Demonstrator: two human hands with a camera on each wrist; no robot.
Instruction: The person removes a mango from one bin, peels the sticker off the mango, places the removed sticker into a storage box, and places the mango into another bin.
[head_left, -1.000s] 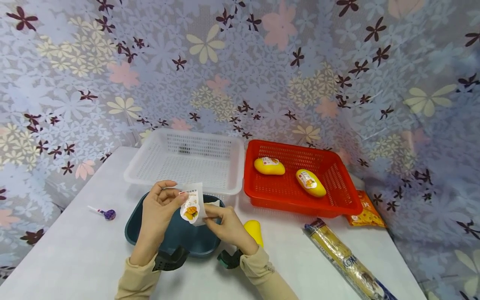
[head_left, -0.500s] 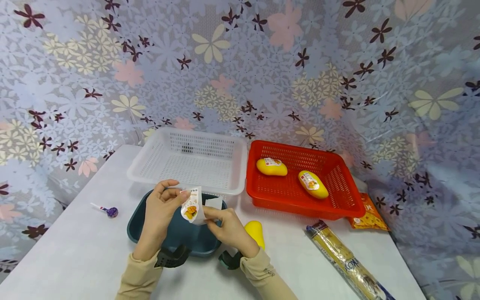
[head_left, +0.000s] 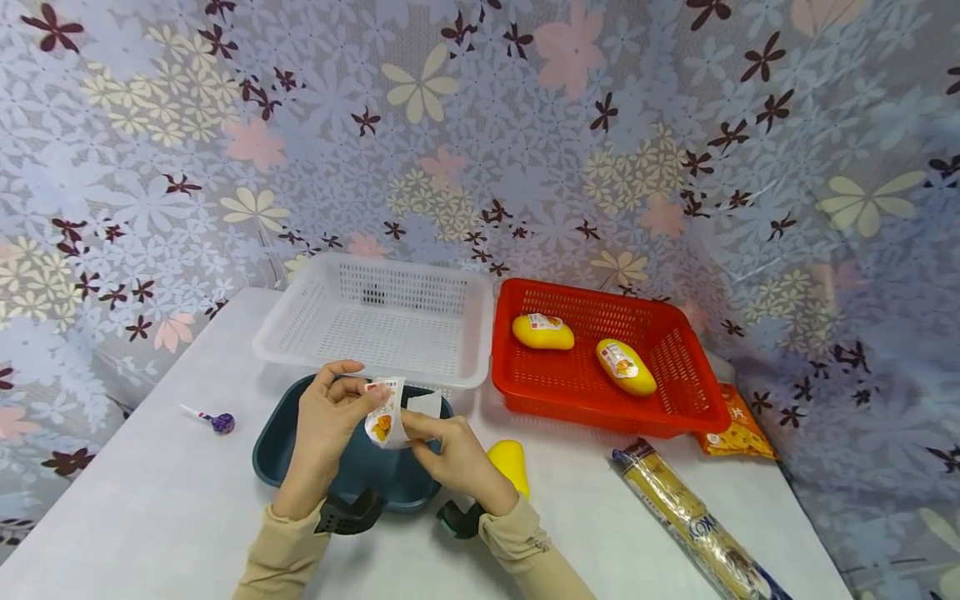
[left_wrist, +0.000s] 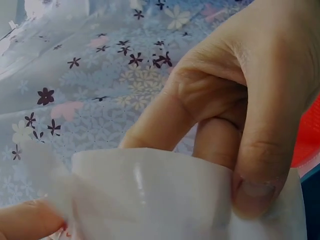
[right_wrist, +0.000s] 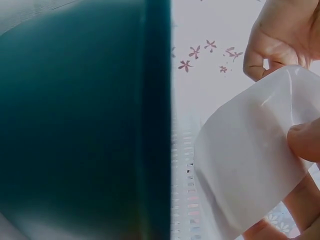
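My left hand [head_left: 328, 421] pinches the upper end of a mango sticker [head_left: 380, 427], a white label printed with yellow fruit, between thumb and fingers. Close to its right, my right hand [head_left: 456, 454] pinches the white backing paper [head_left: 425, 405] of the sticker strip. The paper bends in a curve between the hands, its plain side toward the left wrist camera [left_wrist: 150, 190]. Both hands are over the dark teal basin [head_left: 273, 446]. A yellow mango [head_left: 509, 463] lies on the table, partly hidden by my right wrist.
Behind the basin stands a white basket [head_left: 390, 333]. To its right, a red basket [head_left: 525, 392] holds two labelled mangoes [head_left: 626, 367]. A lollipop [head_left: 221, 423] lies at left; a long noodle packet [head_left: 690, 517] and an orange snack bag [head_left: 738, 425] lie at right.
My left hand has shifted slightly right, closer to my right hand, and the sticker between them has turned and bent more. The right hand has barely moved and keeps its pinch.
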